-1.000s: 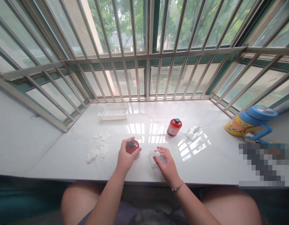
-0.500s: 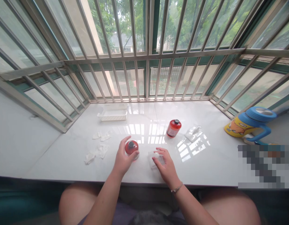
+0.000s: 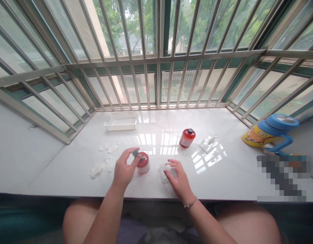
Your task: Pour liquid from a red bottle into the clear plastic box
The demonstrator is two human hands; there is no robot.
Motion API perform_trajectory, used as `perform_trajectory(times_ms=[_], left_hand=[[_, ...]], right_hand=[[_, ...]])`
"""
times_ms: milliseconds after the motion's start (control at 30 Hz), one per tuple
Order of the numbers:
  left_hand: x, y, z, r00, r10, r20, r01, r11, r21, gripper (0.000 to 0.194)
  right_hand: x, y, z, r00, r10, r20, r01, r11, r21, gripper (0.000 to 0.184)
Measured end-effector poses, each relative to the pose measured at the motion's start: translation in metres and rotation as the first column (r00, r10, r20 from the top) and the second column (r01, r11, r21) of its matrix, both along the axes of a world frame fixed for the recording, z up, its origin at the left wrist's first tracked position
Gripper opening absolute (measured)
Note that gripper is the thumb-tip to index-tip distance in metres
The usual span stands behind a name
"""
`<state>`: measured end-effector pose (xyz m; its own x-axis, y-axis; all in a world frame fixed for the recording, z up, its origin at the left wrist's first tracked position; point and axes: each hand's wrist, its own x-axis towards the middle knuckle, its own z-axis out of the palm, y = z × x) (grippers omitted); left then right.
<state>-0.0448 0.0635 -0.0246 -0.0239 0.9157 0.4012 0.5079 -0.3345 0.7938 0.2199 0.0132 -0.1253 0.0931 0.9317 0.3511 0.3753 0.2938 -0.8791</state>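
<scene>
One black cap [image 3: 135, 153] is pinched in the left hand [image 3: 123, 170] now, just popped off the near red bottle [image 3: 143, 164] right beside it, so that's opened up; farther right, a clear container [image 3: 163, 175] is partly covered by the curled right hand [image 3: 179, 177], can't tell if gripped.

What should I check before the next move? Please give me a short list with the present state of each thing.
1. Cap pinched in left hand: ok, held between thumb and fingers, beside the bottle's top.
2. Near bottle upright: ok, standing on the counter.
3. Near bottle closed: not ok, the cap appears off it.
4. Right hand gripping clear box: cannot tell; fingers curl over it, but contact is unclear.
5. Far bottle capped: ok, dark cap on top.
6. White scraps away from clear box: ok, they lie left of the near bottle.
</scene>
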Motion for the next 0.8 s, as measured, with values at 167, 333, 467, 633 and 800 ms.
perform_trajectory(times_ms=[167,333,467,633,800], left_hand=[[-0.041,0.009,-0.004,0.858,0.170,-0.484,-0.079,0.976,0.203,0.029],[-0.078,0.014,-0.030,0.535,0.135,-0.834,-0.148,0.987,0.065,0.037],[-0.086,0.010,-0.042,0.464,0.076,-0.883,-0.159,0.987,0.002,0.042],[-0.088,-0.001,-0.049,0.519,0.041,-0.854,-0.103,0.995,-0.015,0.041],[-0.096,-0.014,-0.054,0.625,0.101,-0.774,-0.062,0.995,0.080,0.037]], right_hand=[[0.000,0.000,0.000,1.000,0.002,0.008,-0.002,1.000,0.000,0.025],[0.000,0.000,0.000,1.000,0.010,-0.003,-0.010,1.000,-0.003,0.025],[0.000,0.000,0.000,1.000,0.014,-0.012,-0.014,1.000,-0.007,0.024],[-0.001,0.000,0.001,1.000,0.008,-0.014,-0.008,1.000,-0.010,0.024],[0.000,-0.001,0.000,1.000,0.005,-0.004,-0.005,1.000,-0.007,0.025]])
